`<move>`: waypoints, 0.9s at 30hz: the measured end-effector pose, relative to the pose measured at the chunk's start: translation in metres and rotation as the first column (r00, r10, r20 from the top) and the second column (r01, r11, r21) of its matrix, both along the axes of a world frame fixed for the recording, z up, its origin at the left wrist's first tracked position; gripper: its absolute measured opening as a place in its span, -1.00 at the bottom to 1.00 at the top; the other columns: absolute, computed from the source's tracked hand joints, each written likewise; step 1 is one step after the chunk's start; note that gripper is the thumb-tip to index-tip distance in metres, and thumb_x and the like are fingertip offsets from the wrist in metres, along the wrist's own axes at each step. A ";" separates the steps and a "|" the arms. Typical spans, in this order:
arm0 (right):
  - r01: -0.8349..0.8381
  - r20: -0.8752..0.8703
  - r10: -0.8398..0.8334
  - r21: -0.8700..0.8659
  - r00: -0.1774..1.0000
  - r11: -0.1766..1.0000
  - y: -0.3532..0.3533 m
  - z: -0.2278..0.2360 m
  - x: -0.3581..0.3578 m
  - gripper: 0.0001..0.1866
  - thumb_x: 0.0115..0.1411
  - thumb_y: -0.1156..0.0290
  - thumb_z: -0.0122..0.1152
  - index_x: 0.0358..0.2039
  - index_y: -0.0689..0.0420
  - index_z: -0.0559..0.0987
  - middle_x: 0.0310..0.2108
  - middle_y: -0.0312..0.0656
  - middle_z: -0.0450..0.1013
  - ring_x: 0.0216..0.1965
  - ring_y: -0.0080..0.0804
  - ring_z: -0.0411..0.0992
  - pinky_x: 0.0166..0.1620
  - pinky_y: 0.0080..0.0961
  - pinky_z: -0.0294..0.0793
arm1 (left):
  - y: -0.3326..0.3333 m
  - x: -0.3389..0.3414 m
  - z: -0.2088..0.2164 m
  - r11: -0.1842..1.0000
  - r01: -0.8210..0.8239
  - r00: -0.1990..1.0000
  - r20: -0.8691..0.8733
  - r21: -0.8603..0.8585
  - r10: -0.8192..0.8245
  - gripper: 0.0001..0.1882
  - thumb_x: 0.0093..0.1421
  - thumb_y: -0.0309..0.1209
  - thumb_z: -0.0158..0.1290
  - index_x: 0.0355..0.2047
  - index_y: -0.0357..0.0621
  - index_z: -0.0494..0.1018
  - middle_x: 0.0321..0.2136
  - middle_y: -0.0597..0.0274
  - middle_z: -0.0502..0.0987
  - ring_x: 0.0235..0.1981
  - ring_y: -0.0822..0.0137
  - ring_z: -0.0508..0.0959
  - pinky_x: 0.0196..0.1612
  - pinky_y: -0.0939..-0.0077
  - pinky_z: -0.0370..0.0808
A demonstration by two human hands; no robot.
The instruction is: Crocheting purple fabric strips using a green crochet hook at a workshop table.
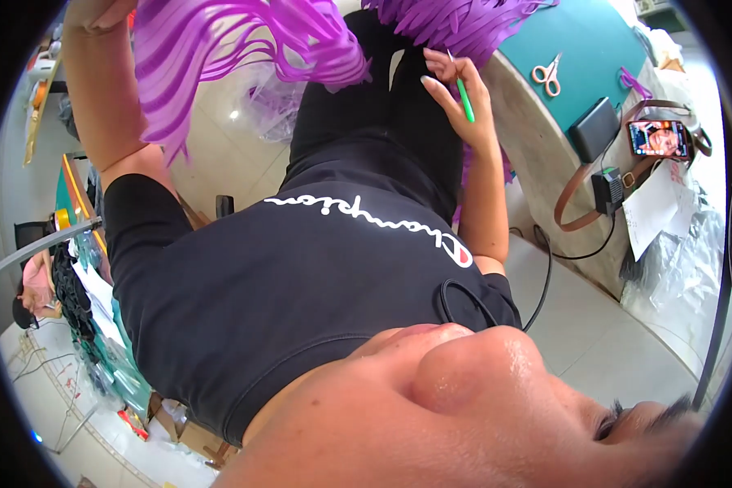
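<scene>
We look down past a wearer's black T-shirt (301,268) to two bunches of long, thin, bright purple strips at the upper edge. One bunch (244,41) hangs just beside the left hand (106,15); the other, darker bunch (464,23) lies just beyond the fingers of the right hand (477,91). The right forearm reaches up and away from the chest, its fingers curled and its thumb extended, pinching a slim tool with a bright green handle and a thin tip (465,104). The left arm is stretched out to the side; its hand is mostly cut off, so we cannot tell whether it grips the strips. To the right, pale pink-handled scissors (548,77) rest on a green-topped counter (594,41).
</scene>
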State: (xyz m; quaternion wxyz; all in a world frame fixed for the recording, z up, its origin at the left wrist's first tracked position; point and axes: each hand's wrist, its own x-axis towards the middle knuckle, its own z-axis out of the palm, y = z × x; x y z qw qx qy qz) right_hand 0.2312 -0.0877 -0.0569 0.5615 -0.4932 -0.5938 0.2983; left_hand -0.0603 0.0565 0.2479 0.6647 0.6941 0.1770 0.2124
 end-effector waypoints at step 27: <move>0.436 -0.485 -0.388 -0.016 0.784 0.900 -0.099 0.083 -0.019 -0.64 0.19 0.61 0.13 -0.58 0.02 0.16 -0.52 -0.38 0.27 -0.52 -0.73 0.23 -0.44 -0.79 0.21 | 0.087 -0.050 -0.031 0.704 -0.136 0.960 -0.081 0.697 0.266 -0.82 0.14 -0.48 0.17 -0.26 -0.32 0.58 -0.49 0.11 0.59 -0.51 0.40 0.51 -0.44 0.50 0.41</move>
